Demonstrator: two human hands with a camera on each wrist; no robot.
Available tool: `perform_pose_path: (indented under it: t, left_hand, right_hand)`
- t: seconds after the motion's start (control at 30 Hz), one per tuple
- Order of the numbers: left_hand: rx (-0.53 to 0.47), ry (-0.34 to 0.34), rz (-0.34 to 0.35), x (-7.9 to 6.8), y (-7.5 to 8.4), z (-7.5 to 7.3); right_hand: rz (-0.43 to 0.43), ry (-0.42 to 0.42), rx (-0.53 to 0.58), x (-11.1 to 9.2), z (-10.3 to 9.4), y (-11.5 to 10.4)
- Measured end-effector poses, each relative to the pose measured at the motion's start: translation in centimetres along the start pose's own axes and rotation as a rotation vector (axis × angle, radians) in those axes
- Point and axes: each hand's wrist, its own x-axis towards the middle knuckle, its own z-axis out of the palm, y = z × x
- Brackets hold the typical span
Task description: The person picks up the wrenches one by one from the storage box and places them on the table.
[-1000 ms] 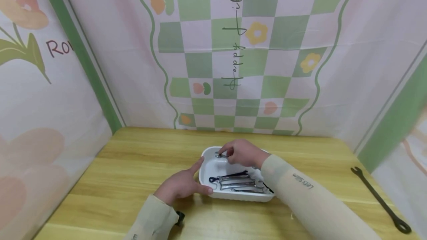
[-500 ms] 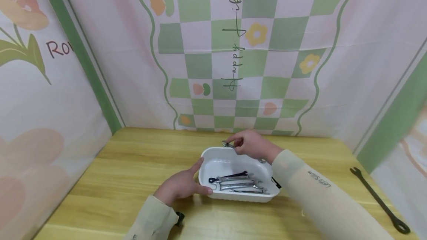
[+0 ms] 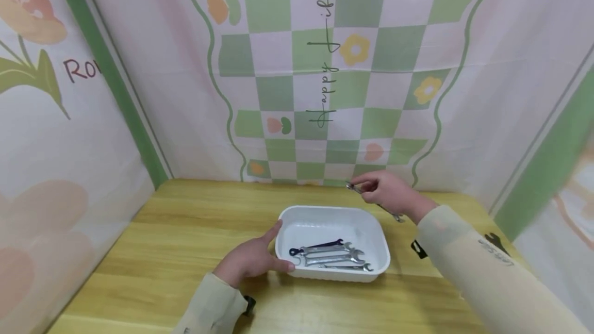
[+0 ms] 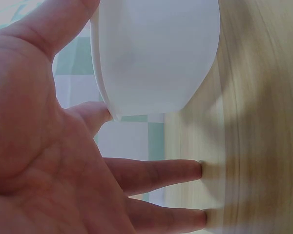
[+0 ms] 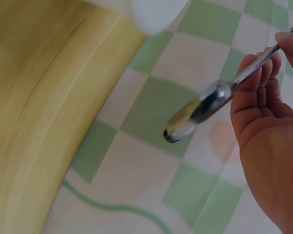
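Observation:
My right hand (image 3: 393,192) pinches a silver combination wrench (image 3: 390,213) above the table, behind and right of a white plastic tub (image 3: 315,223). In the right wrist view, the wrench (image 5: 256,62) slants from thumb and fingers, one end toward the camera. Inside the tub lie several wrenches (image 3: 331,258), silver ones and a dark one, grouped along its near side. My left hand (image 3: 252,257) spreads at the tub's left end, thumb and index finger at the rim. In the left wrist view its other visible fingers (image 4: 161,175) stretch straight, tips at the tabletop.
A wooden table (image 3: 185,231) carries the tub. A large black wrench (image 3: 497,241) lies at the right edge, mostly behind the right sleeve (image 3: 492,272). A green and white checked curtain (image 3: 311,92) hangs behind the table.
My right hand has lifted the silver wrench out of the tub and carried it right, over the back of the table. The left hand has stayed at the tub's end.

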Motion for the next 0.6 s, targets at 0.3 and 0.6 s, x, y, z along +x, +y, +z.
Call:
perform_pose_path:
  t: [0.3, 0.6]
  left_hand:
    - [0.009, 0.001, 0.002, -0.2, 0.1, 0.0]
    - [-0.012, -0.001, -0.007, 0.0, 0.2, 0.0]
  right_hand:
    - [0.035, 0.115, -0.001, -2.9, -1.7, 3.4]
    - [0.151, 0.141, -0.074, -5.8, -1.1, 6.7]
